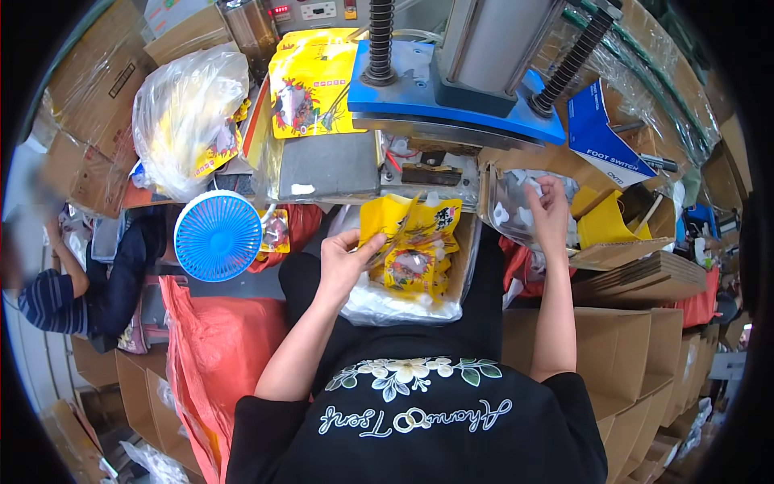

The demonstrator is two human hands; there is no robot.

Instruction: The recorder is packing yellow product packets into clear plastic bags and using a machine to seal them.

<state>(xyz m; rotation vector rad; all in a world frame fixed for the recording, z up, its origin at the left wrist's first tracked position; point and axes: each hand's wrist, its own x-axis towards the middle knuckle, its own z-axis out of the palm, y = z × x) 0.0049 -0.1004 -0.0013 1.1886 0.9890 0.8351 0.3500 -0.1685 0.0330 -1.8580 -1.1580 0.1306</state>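
My left hand [347, 256] pinches the left edge of a yellow printed pouch [385, 222], held above a plastic-lined box [469, 270] on my lap. More yellow pouches [415, 270] lie in that box, below the held one. Further right, my right hand [550, 211] reaches into an open carton lined with a clear plastic bag [504, 211], where small white pieces show. Its fingers are bent together at the tips, beside something white; what they grip is too small to make out.
Ahead stands a press with a blue plate [443, 101] and springs. Yellow pouches [314, 81] lie on the bench left of it. A blue fan [218, 235], a clear bag [189, 113] and a red bag [234, 339] are at my left. Cardboard boxes [597, 339] stand right; a person [60, 282] sits far left.
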